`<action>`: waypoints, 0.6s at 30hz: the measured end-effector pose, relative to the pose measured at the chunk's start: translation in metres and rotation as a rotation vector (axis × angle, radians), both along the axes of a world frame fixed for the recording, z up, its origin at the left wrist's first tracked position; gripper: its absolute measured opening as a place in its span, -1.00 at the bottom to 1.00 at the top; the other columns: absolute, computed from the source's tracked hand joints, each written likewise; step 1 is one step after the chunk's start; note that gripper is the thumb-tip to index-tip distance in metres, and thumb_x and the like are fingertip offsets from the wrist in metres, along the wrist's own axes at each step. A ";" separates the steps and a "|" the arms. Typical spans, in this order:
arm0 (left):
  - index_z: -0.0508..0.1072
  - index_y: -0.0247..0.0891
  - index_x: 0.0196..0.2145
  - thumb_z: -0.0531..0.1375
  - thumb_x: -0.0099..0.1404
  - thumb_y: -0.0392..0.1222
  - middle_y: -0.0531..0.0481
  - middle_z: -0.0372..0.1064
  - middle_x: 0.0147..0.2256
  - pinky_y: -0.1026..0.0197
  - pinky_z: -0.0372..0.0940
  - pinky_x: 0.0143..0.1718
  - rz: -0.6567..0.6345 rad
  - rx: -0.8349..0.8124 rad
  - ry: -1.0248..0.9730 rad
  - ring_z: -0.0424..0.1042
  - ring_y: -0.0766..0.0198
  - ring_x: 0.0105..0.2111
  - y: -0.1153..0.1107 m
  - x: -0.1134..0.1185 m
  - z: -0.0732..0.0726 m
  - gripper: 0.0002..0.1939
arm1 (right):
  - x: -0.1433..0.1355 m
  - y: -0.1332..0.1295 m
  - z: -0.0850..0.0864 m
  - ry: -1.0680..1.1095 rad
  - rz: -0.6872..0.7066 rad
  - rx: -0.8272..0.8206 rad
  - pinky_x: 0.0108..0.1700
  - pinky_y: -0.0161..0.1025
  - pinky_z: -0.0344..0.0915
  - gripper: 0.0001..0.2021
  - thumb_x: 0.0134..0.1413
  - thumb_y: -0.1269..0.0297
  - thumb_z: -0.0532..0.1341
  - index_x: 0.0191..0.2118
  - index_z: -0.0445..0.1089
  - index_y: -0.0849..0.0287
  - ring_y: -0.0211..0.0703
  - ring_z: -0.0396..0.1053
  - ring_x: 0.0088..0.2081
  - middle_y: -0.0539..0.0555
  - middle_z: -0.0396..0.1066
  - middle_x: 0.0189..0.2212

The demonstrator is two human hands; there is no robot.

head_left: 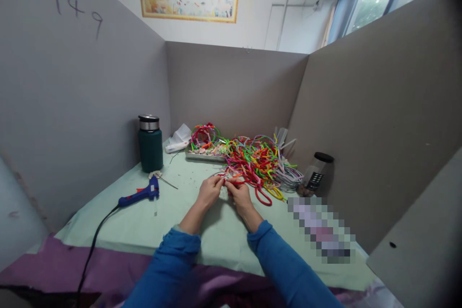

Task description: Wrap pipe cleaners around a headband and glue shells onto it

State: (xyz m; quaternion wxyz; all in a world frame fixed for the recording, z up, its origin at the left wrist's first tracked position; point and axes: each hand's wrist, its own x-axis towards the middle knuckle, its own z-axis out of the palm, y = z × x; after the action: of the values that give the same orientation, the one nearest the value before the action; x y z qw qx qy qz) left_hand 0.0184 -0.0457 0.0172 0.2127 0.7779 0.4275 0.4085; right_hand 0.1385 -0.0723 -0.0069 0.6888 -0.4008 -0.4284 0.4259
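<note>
My left hand (210, 191) and my right hand (241, 199) meet over the middle of the table, fingertips pinched close together. Between them is a thin red strand (234, 181), which runs off to the right toward the pile. Its exact kind is too small to tell, and the fingers hide part of it. Just beyond my hands lies a tangled heap of colourful cords (252, 156) in red, green, yellow and orange. A red loop (265, 197), shaped like a scissors handle, rests right of my right hand.
On the left lie a blue glue gun (140, 195) with a black cable and a dark green bottle (150, 147). A metal tray (205, 156) holds small pieces behind my hands. A clear jar with a black lid (317, 173) stands right. Grey panels (234, 86) enclose the table.
</note>
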 end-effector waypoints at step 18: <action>0.37 -0.28 -0.56 0.00 0.25 -0.17 0.09 0.22 -0.61 0.31 0.03 -0.46 -0.006 -0.007 -0.026 0.18 0.35 -0.54 0.001 0.000 -0.001 -0.70 | 0.000 0.002 -0.003 -0.006 0.007 0.026 -0.62 -0.37 -0.05 -0.74 -0.25 0.15 0.33 -0.43 0.40 0.22 -0.39 0.03 -0.67 -0.14 0.16 -0.72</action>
State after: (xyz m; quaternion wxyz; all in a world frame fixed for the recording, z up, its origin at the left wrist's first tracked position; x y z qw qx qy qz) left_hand 0.0188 -0.0448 0.0162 0.2222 0.7731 0.4239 0.4164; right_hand 0.1386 -0.0701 -0.0095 0.6910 -0.3918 -0.4374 0.4215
